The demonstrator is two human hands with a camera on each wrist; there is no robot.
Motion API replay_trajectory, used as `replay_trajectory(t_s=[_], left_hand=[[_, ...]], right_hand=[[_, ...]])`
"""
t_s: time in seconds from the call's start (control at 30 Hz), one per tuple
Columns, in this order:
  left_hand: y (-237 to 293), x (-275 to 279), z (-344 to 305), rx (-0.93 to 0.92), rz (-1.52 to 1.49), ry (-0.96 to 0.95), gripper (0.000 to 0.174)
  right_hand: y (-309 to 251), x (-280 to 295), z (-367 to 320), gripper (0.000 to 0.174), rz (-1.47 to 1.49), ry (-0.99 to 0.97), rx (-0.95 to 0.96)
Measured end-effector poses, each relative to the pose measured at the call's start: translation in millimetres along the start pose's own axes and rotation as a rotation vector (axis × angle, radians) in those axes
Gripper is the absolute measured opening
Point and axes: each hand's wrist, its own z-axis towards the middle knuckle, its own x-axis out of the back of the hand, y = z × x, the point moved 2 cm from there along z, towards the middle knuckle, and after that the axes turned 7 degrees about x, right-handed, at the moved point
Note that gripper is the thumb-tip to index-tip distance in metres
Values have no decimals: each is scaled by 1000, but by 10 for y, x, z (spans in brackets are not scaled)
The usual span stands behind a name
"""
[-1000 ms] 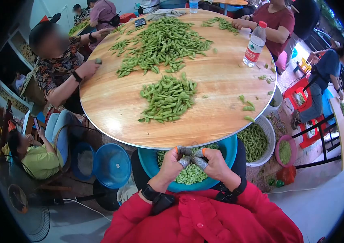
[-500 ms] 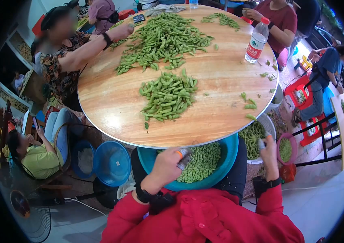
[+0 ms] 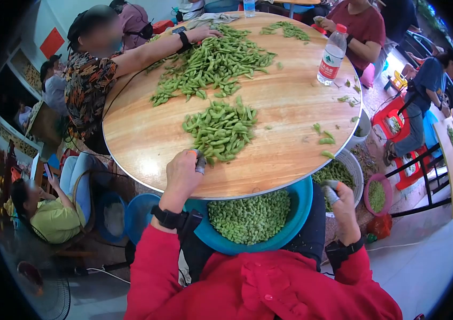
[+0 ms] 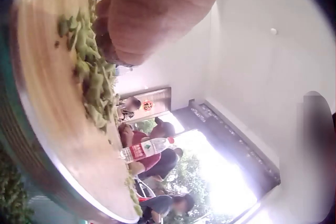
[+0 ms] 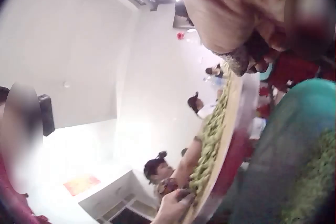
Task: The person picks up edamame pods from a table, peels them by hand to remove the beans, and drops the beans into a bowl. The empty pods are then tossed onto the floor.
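Note:
My left hand (image 3: pixel 182 173) reaches over the table's front edge, its grey-wrapped fingertips at the near side of a small pile of green soybean pods (image 3: pixel 221 130). In the left wrist view the fingers bend down at the pods (image 4: pixel 92 77); whether they grip one I cannot tell. My right hand (image 3: pixel 344 208) hangs right of the teal basin (image 3: pixel 302 213), close to the white basket of pods (image 3: pixel 357 173). Its fingers are loosely curled, grey wrapping on the thumb and fingertip, with nothing seen in them. Shelled green beans (image 3: pixel 250 216) fill the basin's bottom on my lap.
A larger pod heap (image 3: pixel 215 61) covers the far part of the round wooden table (image 3: pixel 146 122). A water bottle (image 3: pixel 332 58) stands at its right. A person (image 3: pixel 90 74) at the left reaches into the heap. Blue basins (image 3: pixel 140 213) and a pink basket (image 3: pixel 378 197) sit on the floor.
Both hands were together over the basin; they parted. The left went up and forward to the small pile, the right out to the right by the white basket. The person at left reached into the heap.

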Motion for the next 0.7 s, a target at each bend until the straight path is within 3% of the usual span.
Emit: replay_trajectory(t_s=[0.03, 0.13, 0.23, 0.37, 0.5, 0.7], left_hand=[[6, 25, -26, 60, -7, -14, 10], [-39, -49, -141, 234, -743, -164, 9], [304, 56, -388, 552, -1407, -388, 14], [444, -76, -625, 346, -1516, -690, 18], [586, -131, -727, 184, -1410, -723, 11], [578, -146, -699, -32, -1216, -692, 17]], right_hand=[[-142, -128, 34, 15, 27, -50, 26], [-522, -512, 109, 19, 136, -301, 86], [-809, -872, 158, 23, 252, -427, 80], [-889, -1123, 144, 28, 481, -519, -55], [-808, -1118, 55, 20, 726, -570, -205], [-813, -1082, 27, 19, 719, -572, -223]])
